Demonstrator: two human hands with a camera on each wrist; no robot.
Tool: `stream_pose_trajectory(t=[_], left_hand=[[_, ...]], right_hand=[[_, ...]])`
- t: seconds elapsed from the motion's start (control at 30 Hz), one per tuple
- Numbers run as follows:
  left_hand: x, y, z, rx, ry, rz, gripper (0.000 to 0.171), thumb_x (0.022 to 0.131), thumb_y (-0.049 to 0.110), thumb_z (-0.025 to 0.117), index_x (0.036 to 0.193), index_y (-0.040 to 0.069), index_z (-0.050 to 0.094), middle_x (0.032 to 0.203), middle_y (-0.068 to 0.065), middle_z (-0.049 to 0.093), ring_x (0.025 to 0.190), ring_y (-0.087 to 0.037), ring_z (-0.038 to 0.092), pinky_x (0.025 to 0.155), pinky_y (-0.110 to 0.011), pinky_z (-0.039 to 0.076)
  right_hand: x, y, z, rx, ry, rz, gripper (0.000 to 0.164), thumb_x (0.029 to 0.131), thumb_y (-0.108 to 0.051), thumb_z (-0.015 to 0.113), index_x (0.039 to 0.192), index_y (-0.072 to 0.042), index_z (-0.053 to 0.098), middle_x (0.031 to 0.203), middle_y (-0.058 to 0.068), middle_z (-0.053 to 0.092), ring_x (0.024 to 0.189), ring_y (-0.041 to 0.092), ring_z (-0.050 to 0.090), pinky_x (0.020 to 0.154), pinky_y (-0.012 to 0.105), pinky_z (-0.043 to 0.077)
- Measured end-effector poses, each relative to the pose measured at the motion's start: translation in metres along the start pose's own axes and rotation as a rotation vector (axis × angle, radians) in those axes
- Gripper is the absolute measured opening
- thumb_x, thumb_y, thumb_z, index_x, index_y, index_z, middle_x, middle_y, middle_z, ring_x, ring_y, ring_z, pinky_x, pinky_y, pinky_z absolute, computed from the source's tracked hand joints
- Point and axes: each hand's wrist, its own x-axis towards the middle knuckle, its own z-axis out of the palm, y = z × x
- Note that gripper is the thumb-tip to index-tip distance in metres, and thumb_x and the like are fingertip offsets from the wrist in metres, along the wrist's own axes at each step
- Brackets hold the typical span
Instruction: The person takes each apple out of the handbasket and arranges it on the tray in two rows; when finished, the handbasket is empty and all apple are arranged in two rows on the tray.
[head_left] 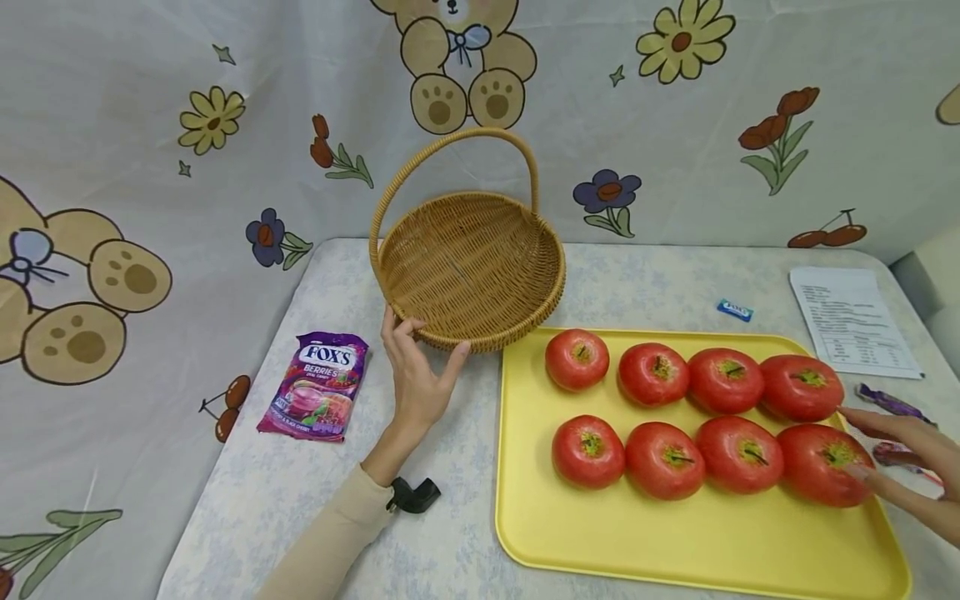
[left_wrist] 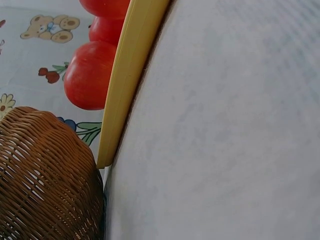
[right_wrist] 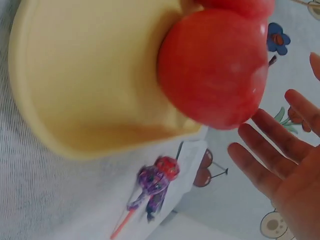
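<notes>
A wicker basket (head_left: 472,267) with a tall hoop handle stands at the back of the table; its woven side (left_wrist: 47,175) fills the lower left of the left wrist view. My left hand (head_left: 420,375) holds the basket's near-left rim, thumb and forefinger spread along it. Two rows of red apples (head_left: 663,460) sit on a yellow tray (head_left: 675,542). Beside the rightmost front apple (right_wrist: 212,70) is my right hand (right_wrist: 295,170), fingers spread and nearly straight. One fingertip overlaps that apple in the head view; whether it touches is unclear.
A purple Fox's candy bag (head_left: 318,386) lies left of the left arm. Behind the tray are a small blue wrapped candy (head_left: 735,310) and a printed sheet (head_left: 855,321). Wrapped lollipops (right_wrist: 152,180) lie past the tray's right edge. A patterned cloth (head_left: 555,108) hangs behind the table.
</notes>
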Motion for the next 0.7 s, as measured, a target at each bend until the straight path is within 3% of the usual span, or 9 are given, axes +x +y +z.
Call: stream_pose_trajectory(t=[0.1, 0.17, 0.23, 0.3, 0.37, 0.43, 0.47, 0.6, 0.7], left_hand=[[0.001, -0.001, -0.001, -0.002, 0.000, -0.001, 0.061, 0.091, 0.050, 0.063, 0.117, 0.005, 0.031, 0.158, -0.024, 0.004, 0.150, -0.034, 0.001, 0.110, -0.066, 0.023], [0.001, -0.001, -0.002, -0.003, -0.005, -0.005, 0.060, 0.090, 0.048, 0.064, 0.117, 0.005, 0.031, 0.159, -0.022, 0.003, 0.151, -0.034, 0.000, 0.110, -0.066, 0.023], [0.001, -0.001, -0.003, -0.003, -0.011, -0.014, 0.060, 0.090, 0.047, 0.065, 0.118, 0.005, 0.031, 0.159, -0.022, 0.002, 0.151, -0.034, 0.000, 0.110, -0.064, 0.024], [0.001, -0.001, -0.004, -0.004, -0.018, -0.021, 0.060, 0.090, 0.046, 0.066, 0.119, 0.005, 0.031, 0.160, -0.020, 0.000, 0.151, -0.034, 0.000, 0.109, -0.063, 0.027], [0.001, -0.001, -0.006, -0.003, -0.024, -0.028, 0.060, 0.090, 0.045, 0.066, 0.119, 0.006, 0.032, 0.160, -0.019, 0.000, 0.150, -0.034, 0.002, 0.108, -0.062, 0.030], [0.001, 0.000, -0.008, 0.004, -0.031, -0.033, 0.061, 0.089, 0.045, 0.067, 0.120, 0.006, 0.032, 0.161, -0.018, -0.001, 0.150, -0.035, 0.002, 0.105, -0.063, 0.033], [0.001, 0.000, -0.009, 0.011, -0.035, -0.035, 0.062, 0.089, 0.045, 0.067, 0.120, 0.006, 0.032, 0.161, -0.017, -0.002, 0.150, -0.036, 0.003, 0.103, -0.065, 0.034], [0.000, 0.001, -0.016, 0.071, -0.065, -0.043, 0.064, 0.088, 0.048, 0.068, 0.123, 0.007, 0.032, 0.161, -0.017, -0.001, 0.149, -0.040, 0.006, 0.100, -0.068, 0.035], [0.000, 0.003, -0.026, 0.143, -0.097, -0.039, 0.067, 0.088, 0.051, 0.068, 0.126, 0.008, 0.033, 0.161, -0.020, 0.004, 0.148, -0.041, 0.010, 0.103, -0.066, 0.033]], right_hand=[[-0.004, -0.013, 0.003, -0.008, 0.096, -0.058, 0.073, 0.079, -0.013, 0.082, 0.139, 0.004, 0.044, 0.129, 0.030, 0.047, 0.120, 0.038, 0.030, 0.086, -0.008, 0.016], [-0.005, -0.020, 0.005, -0.033, 0.131, -0.085, 0.073, 0.078, -0.015, 0.082, 0.140, 0.000, 0.046, 0.128, 0.027, 0.048, 0.122, 0.036, 0.030, 0.086, -0.008, 0.013], [-0.006, -0.027, 0.008, -0.047, 0.143, -0.089, 0.075, 0.078, -0.017, 0.083, 0.141, -0.002, 0.045, 0.128, 0.028, 0.047, 0.118, 0.042, 0.032, 0.088, -0.006, 0.012], [-0.007, -0.034, 0.011, -0.044, 0.137, -0.084, 0.076, 0.079, -0.017, 0.081, 0.143, -0.002, 0.043, 0.130, 0.029, 0.044, 0.119, 0.045, 0.031, 0.110, 0.009, 0.020], [-0.007, -0.041, 0.014, -0.025, 0.112, -0.060, 0.076, 0.082, -0.019, 0.079, 0.145, -0.001, 0.039, 0.133, 0.031, 0.038, 0.120, 0.051, 0.028, 0.119, 0.041, 0.025], [-0.008, -0.047, 0.018, -0.015, 0.108, -0.058, 0.075, 0.085, -0.019, 0.076, 0.147, -0.002, 0.037, 0.136, 0.033, 0.033, 0.123, 0.053, 0.024, 0.107, 0.071, 0.016], [-0.007, -0.050, 0.019, -0.017, 0.104, -0.059, 0.076, 0.086, -0.019, 0.076, 0.147, -0.002, 0.036, 0.137, 0.033, 0.032, 0.125, 0.054, 0.023, 0.095, 0.078, 0.018], [-0.005, -0.063, 0.021, -0.032, 0.161, -0.102, 0.075, 0.085, -0.018, 0.076, 0.149, -0.009, 0.037, 0.142, 0.031, 0.033, 0.127, 0.054, 0.025, 0.091, 0.079, 0.023], [-0.002, -0.073, 0.024, -0.043, 0.220, -0.141, 0.074, 0.084, -0.020, 0.077, 0.149, -0.014, 0.040, 0.143, 0.028, 0.036, 0.124, 0.052, 0.030, 0.099, 0.077, 0.021]])
